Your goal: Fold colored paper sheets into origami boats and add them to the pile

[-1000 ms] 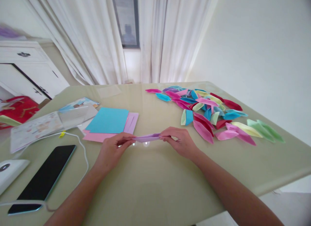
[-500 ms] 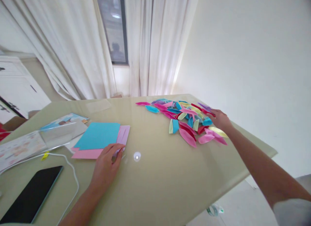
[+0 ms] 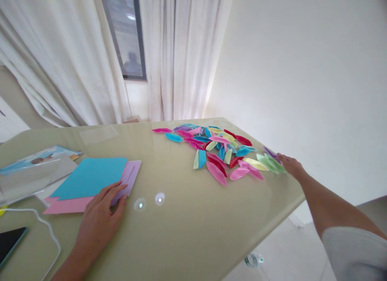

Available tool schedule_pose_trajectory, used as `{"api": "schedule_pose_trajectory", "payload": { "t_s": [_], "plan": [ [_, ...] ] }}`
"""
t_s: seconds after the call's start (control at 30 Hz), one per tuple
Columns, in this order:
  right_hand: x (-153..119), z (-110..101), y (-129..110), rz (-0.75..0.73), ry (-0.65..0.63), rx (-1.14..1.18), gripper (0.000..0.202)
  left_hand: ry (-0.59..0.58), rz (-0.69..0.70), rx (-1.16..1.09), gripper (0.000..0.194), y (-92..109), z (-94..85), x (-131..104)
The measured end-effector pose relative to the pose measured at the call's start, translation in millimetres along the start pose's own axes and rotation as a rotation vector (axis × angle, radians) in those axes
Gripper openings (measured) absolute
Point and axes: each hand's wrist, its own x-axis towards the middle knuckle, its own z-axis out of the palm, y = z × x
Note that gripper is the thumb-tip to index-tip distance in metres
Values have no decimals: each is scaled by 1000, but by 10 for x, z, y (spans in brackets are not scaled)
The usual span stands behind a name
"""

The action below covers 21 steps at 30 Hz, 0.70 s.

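My left hand (image 3: 101, 212) lies at the near edge of a lilac paper sheet (image 3: 133, 174), fingertips resting on it and thumb apart. That sheet sits partly under a blue sheet (image 3: 93, 176), with a pink sheet (image 3: 66, 205) below. At the table's right edge, my right hand (image 3: 290, 166) has its fingertips at one end of a narrow purple folded paper piece (image 3: 270, 152). Light green folded pieces (image 3: 269, 163) lie right beside it. Left of these spreads a loose heap of folded paper pieces (image 3: 216, 172) in pink, red, blue and yellow.
Clear plastic sleeves (image 3: 33, 172) with printed sheets lie at the left. A white cable (image 3: 50, 228) curves past a dark phone (image 3: 10, 242) at the near left. A roll of tape (image 3: 251, 260) is on the floor. A white wall (image 3: 290, 71) borders the table's right side.
My right hand has moved away from the heap to the right, and the purple piece has gone with it. A red piece near its fingers now lies apart. The view has turned rightward.
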Motion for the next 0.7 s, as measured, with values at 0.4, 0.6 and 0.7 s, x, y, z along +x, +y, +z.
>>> {"api": "schedule_pose_trajectory", "payload": {
  "t_s": [0.4,0.6,0.7],
  "plan": [
    [-1880,90,-2300,-943,-489,464,28,-132,-109,345,64,12,-102,19],
    [-2205,514,-3571,-991,-824,647,45,-56,-75,248,43,-11,-245,28],
    [-2305,851,-3816,-860,-838,711,39,-41,-100,268,41,-8,-240,15]
  ]
}}
